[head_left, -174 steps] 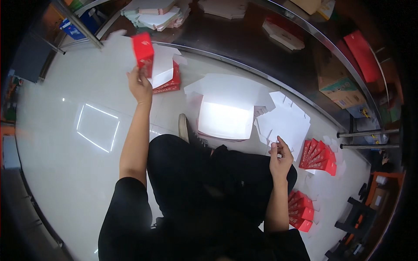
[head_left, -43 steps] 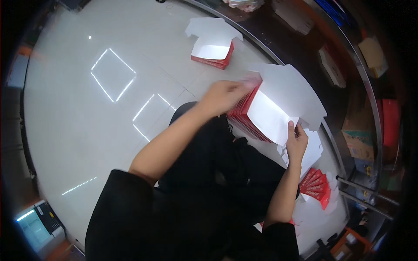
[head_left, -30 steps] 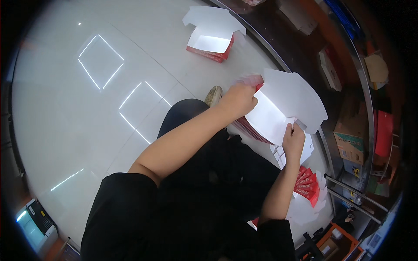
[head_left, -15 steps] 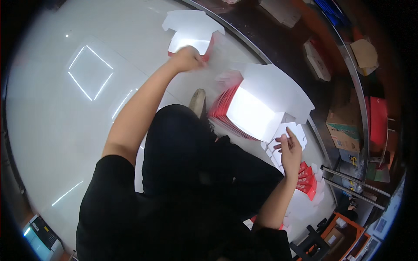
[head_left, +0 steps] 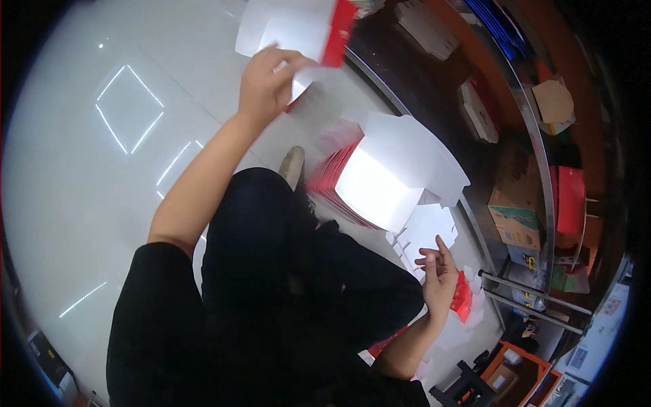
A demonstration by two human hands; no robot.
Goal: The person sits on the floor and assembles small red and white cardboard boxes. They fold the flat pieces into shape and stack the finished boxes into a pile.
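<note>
My left hand (head_left: pixel 266 85) is stretched far forward, its fingers closed at the near edge of an open cardboard box (head_left: pixel 288 30), white inside with a red side. The upper frame edge cuts this box off. In front of my knees stands a nested stack of similar boxes (head_left: pixel 376 180), red outside and white inside, the lid flap of the top one raised. My right hand (head_left: pixel 441 278) hovers with its fingers apart and nothing in it, beside flat white cardboard blanks (head_left: pixel 427 234) and some red pieces (head_left: pixel 462 297).
A metal-edged shelf unit on the right bears cartons (head_left: pixel 515 197), a red box (head_left: pixel 571 199) and flat white cardboard (head_left: pixel 427 27). Metal rails (head_left: pixel 536 302) jut out beside it. An orange crate (head_left: pixel 515 373) and a black stool (head_left: pixel 464 386) stand at the lower right. My shoe (head_left: pixel 291 166) is near the stack.
My left hand has moved forward with the box, which has turned to show its red side. My right hand stays over the blanks. The whole view has shifted slightly.
</note>
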